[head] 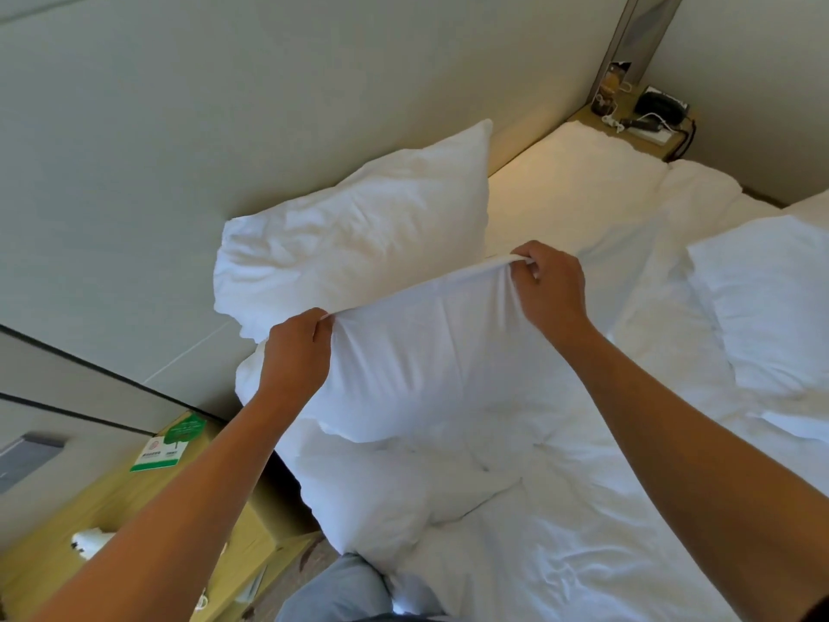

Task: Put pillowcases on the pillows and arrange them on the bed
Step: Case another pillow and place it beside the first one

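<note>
I have the bed (pixel 583 509), rumpled white cotton, spread below my fingers. A bare pillow (pixel 359 235) leans on the wall beyond them. My left hand (pixel 296 352) and right hand (pixel 551 289) pinch the case (pixel 430 361) by its taut hem, pillow apparently inside. Next, I judge, shake it down, then prop it alongside.
</note>
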A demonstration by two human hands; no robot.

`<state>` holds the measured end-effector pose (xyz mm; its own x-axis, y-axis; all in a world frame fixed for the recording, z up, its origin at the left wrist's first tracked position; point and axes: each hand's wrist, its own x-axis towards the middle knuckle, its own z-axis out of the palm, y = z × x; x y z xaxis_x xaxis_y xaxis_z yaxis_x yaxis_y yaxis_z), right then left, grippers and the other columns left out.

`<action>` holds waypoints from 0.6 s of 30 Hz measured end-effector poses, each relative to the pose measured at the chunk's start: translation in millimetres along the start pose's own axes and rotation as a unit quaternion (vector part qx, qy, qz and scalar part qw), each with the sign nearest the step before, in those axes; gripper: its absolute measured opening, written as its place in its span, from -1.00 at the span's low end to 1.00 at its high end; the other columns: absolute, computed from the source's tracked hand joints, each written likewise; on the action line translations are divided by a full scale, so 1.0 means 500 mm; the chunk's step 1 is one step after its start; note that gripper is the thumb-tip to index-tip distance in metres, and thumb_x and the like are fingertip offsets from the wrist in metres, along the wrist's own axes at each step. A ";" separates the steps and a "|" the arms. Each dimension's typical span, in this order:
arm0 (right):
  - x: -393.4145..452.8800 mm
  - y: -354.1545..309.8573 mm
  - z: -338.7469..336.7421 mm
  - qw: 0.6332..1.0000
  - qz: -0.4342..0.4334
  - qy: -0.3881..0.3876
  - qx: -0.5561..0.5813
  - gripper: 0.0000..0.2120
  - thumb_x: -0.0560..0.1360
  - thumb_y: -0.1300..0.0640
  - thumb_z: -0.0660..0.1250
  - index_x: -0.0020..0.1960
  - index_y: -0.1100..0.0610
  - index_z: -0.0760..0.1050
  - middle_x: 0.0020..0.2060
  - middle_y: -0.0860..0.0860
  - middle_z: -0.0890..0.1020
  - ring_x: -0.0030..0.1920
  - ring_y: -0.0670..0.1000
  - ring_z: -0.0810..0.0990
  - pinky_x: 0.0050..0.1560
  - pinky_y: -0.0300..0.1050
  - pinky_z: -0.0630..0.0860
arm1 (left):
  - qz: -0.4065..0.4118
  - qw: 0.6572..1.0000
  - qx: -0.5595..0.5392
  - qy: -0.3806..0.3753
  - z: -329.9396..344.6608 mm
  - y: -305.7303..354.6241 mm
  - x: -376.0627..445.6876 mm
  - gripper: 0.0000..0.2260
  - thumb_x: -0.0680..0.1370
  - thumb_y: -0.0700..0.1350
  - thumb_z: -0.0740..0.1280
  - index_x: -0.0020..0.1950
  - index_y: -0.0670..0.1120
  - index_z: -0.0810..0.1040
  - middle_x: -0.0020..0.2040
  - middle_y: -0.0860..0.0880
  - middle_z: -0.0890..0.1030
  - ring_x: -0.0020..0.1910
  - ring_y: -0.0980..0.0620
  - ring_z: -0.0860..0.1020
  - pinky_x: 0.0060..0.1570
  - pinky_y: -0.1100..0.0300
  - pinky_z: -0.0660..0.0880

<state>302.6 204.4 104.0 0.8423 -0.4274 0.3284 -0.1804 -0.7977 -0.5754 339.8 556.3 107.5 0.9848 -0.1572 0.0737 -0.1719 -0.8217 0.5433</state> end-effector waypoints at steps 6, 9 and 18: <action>0.038 0.052 0.060 0.995 0.032 -0.080 -0.046 -0.85 0.63 0.10 0.33 0.04 0.07 0.67 -0.13 0.05 0.75 -0.09 0.12 0.70 -0.11 -0.15 0.46 | -0.028 0.997 -0.009 -0.071 0.047 0.009 -0.026 -0.69 0.70 -0.11 0.18 -0.24 -0.11 0.45 -0.35 -0.03 0.50 -0.31 -0.09 0.50 -0.25 0.09 0.35; 0.020 0.100 0.087 0.989 0.073 -0.113 -0.058 -0.83 0.64 0.11 0.31 0.09 0.09 0.68 -0.05 0.08 0.76 -0.02 0.16 0.71 -0.07 -0.09 0.51 | -0.033 0.993 -0.017 -0.112 0.098 0.022 -0.048 -0.71 0.69 -0.12 0.19 -0.19 -0.15 0.51 -0.32 -0.04 0.53 -0.25 -0.11 0.53 -0.21 0.09 0.38; 0.054 0.138 0.113 0.985 0.139 -0.090 -0.044 -0.78 0.64 0.12 0.31 0.20 0.09 0.69 0.08 0.06 0.76 0.09 0.13 0.72 0.00 -0.15 0.48 | -0.078 0.976 -0.077 -0.189 0.155 0.050 -0.023 -0.68 0.70 -0.07 0.17 -0.27 0.02 0.41 -0.37 0.07 0.45 -0.33 -0.01 0.46 -0.26 0.14 0.38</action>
<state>341.6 161.7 31.0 0.8290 -0.5587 0.0234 -0.4545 -0.6976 -0.5538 322.0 494.9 55.5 0.9139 -0.2519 -0.3184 0.0143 -0.7639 0.6452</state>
